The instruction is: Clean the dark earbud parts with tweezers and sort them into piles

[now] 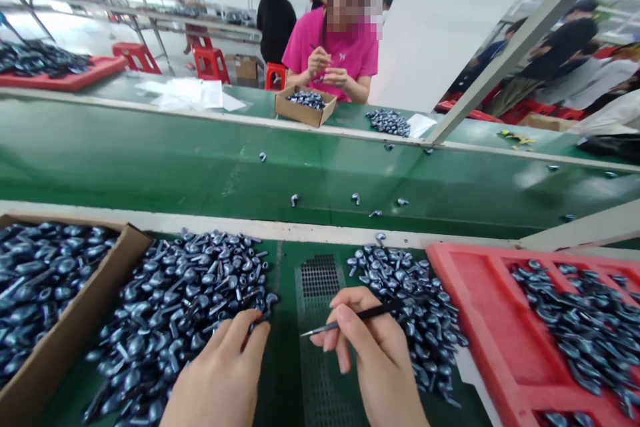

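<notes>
Both hands are working low over a green bench. The left hand [217,373] is curling toward the edge of a heap of small, glossy blue-grey metal elbow-shaped parts [175,320], with one dark part [261,315] sitting at its fingertips, though it cannot be told whether that part is being pinched. The right hand [375,360] is grasping slim black tweezers with a silver tip [357,315] the way one holds a pen, the tip pointing left across a dark perforated metal plate [320,280].

That plate is lying between the left heap and a second heap of the same blue-grey parts [405,300], which is spilling along its right side. Farther left of the plate, a brown cardboard tray [85,320] is holding more parts, and farther right, a red compartmented tray [480,307] is holding others. Beyond the plate, a green conveyor belt [200,173] is running crosswise, with a few loose parts [295,200] scattered on it. Across the belt from the plate, a co-worker in a pink shirt [340,47] is sitting with both hands raised, working behind an open cardboard box of parts [305,107].
</notes>
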{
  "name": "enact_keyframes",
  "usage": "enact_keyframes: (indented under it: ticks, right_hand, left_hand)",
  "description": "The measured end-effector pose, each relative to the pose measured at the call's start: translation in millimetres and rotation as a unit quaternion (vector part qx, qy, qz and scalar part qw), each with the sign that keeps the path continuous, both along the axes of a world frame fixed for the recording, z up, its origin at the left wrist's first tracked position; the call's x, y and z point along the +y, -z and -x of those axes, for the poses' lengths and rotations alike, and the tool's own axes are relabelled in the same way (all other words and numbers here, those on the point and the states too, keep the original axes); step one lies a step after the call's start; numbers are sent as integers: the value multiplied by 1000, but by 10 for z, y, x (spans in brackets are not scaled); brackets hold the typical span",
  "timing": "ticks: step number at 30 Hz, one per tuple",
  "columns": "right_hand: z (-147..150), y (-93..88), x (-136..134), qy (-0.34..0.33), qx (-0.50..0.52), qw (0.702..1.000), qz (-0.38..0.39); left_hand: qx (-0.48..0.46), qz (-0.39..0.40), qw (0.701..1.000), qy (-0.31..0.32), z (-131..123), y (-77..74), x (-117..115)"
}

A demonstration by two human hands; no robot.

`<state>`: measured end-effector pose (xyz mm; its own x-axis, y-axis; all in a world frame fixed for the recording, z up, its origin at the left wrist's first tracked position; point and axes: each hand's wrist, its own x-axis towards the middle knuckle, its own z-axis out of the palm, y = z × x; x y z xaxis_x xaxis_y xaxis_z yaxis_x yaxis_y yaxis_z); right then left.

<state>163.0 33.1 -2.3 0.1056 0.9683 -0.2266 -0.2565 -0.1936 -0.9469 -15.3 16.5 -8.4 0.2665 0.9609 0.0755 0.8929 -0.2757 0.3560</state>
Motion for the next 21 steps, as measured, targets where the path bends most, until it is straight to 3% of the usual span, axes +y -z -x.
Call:
enact_keyframes:
  ticks: [2, 4, 6, 9, 12, 14, 17, 21]
  right_hand:
    - [-22, 154, 94, 3, 31, 999, 19]
    - [-56, 296, 165, 5, 34, 999, 18]
    - [-82, 412, 206, 2, 35, 999, 13]
    - [-83, 533, 212, -5, 29, 1000, 6]
    - [-56, 622, 197, -15, 13, 1000, -7]
    - [-42, 682, 207, -24, 7, 1000, -11]
    - [-37, 776, 254, -40, 4, 999, -7]
    - [-31, 864, 304, -55, 6, 998, 2]
  left_hand:
    - [88, 20, 995, 31, -12, -70, 180]
    - [111, 5, 992, 53, -90, -214, 472]
    - [110, -32, 991, 70, -178, -351, 901]
    - [126, -86, 988, 15, -219, -406, 1714]
    - [138, -95, 985, -48, -138, -293, 2451]
    - [143, -90, 982, -78, -61, -188, 2786]
    - [147, -80, 982, -94, 29, -42, 3066]
    - [153, -66, 982, -85, 62, 112, 3214]
